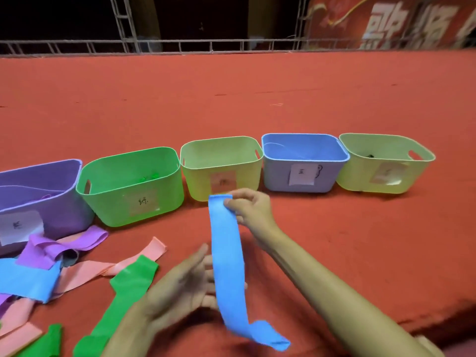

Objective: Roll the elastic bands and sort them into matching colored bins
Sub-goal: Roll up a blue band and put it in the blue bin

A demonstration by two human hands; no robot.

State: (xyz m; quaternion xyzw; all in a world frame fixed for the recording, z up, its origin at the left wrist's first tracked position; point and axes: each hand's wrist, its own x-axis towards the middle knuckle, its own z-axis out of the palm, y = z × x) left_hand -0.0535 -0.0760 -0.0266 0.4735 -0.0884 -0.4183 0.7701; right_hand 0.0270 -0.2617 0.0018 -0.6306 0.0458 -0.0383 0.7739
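Now my right hand [247,210] pinches the blue band's [228,261] top end; left hand [180,284] flat behind it. Roll tight from the top, edges aligned.

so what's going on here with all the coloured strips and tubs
A person is sorting elastic bands on a red surface. The right hand pinches the top end of a blue band, which hangs unrolled; the left hand is open beside it. The blue bin stands in the row behind, and a pile of loose bands lies at the left.
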